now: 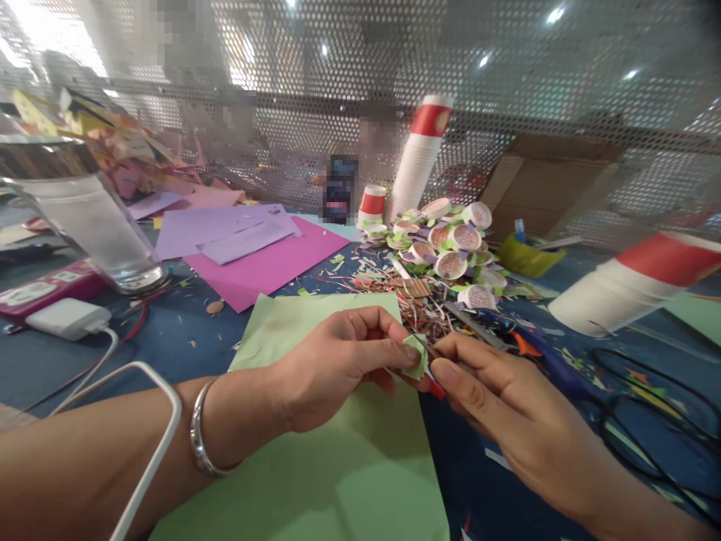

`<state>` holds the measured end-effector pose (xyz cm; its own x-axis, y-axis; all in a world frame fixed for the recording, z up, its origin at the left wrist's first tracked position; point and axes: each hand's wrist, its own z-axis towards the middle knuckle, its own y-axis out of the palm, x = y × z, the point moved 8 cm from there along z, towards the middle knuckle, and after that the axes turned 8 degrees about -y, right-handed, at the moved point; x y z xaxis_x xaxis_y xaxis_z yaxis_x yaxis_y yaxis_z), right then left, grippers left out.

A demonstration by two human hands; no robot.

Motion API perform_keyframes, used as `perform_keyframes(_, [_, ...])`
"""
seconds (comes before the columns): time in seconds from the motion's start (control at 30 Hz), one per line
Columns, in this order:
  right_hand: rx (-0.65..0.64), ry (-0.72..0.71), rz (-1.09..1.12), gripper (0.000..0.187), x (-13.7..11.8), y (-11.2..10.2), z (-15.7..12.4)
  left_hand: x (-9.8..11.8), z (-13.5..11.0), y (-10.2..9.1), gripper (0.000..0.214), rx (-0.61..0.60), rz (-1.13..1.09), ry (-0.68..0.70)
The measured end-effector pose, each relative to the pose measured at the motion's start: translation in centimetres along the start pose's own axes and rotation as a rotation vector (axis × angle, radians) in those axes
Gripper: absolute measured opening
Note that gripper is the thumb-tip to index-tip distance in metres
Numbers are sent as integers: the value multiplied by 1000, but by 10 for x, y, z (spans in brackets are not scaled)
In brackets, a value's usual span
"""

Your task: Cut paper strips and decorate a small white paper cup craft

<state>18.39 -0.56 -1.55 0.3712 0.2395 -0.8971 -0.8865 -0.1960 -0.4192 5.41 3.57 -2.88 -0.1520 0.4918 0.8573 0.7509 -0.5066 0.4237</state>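
Note:
My left hand (343,349), with a silver bangle at the wrist, pinches a small piece of light green paper (417,356) between thumb and fingers. Close against it, my right hand (501,398) is closed on what look like small scissors (423,345); a thin dark metal tip shows at the green piece, and most of the tool is hidden by my fingers. A red part (436,388) peeks out below the fingertips. Under both wrists lies a large light green sheet (338,466) on the dark blue table.
Ahead are a heap of decorated cup bottoms (451,264), scraps and a tall paper cup stack (417,161). More cups (636,285) lean at right near black cables (636,421). Leftward are purple sheets (225,225), a water glass (95,218) and a white cable (163,443) crossing my forearm.

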Motion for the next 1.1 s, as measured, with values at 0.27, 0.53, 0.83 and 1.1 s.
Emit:
perform_keyframes(0.27, [12, -67, -59, 39, -8, -1, 0, -3, 1, 4, 18, -29, -63, -53])
perform_keyframes(0.53, [11, -36, -15, 38, -3, 0, -4, -1, 0, 4, 17, -80, -66, -32])
perform_keyframes(0.83, [-10, -37, 14, 38, -3, 3, -5, -4, -1, 7, 17, -102, -96, -69])
perform_keyframes(1.1, [-24, 94, 192, 42, 11, 6, -6, -2, -2, -2, 23, -21, -54, -88])
